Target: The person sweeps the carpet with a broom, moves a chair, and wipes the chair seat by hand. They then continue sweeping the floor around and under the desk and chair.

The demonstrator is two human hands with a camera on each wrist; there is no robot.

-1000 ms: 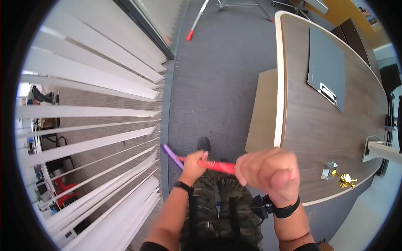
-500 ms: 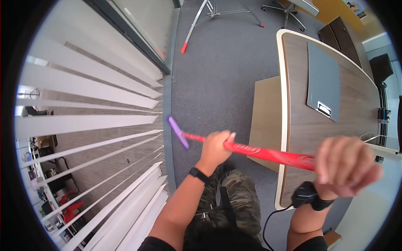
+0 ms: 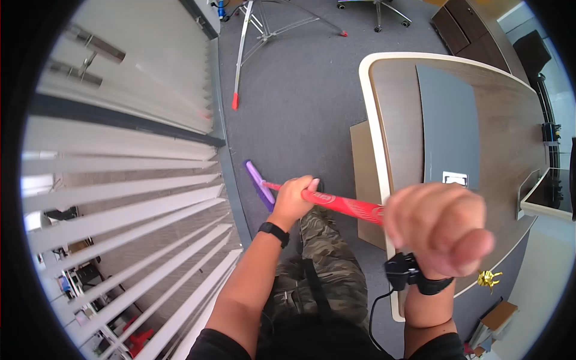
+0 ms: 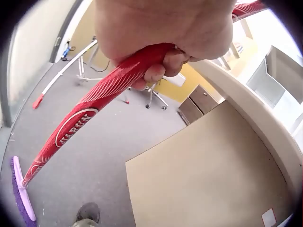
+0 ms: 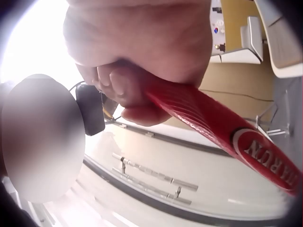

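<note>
A: Item 1, largest: grey carpet [image 3: 300,90], running to 12 o'clock from our feet. Item 2: wood table [image 3: 510,120] at 2 o'clock, w/ grey mat [image 3: 450,120] on it. Item 3: white blinds [image 3: 120,198] at 9 o'clock.

B: Logged. Item 4?

A: The broom. Its red handle [image 3: 348,206] lies approx. 3-to-9 across our front. Its purple head [image 3: 259,185] is at the 10 o'clock end, apparently down at carpet level, near the foot of the blinds.

B: And the hands?

A: Item 5: our right hand [image 3: 441,228], a fist wrapped round the handle's top end, close to the cam. Item 6: our left hand [image 3: 294,201], fingers curled round the handle low down, near the head.

B: Handling note, our judgement only: we'd set the bristles flat to the carpet, w/ the left hand steering and the right as pivot. Short strokes along the blinds' edge. We'd also mind the table rim at 3 o'clock w/ the top end.
</note>
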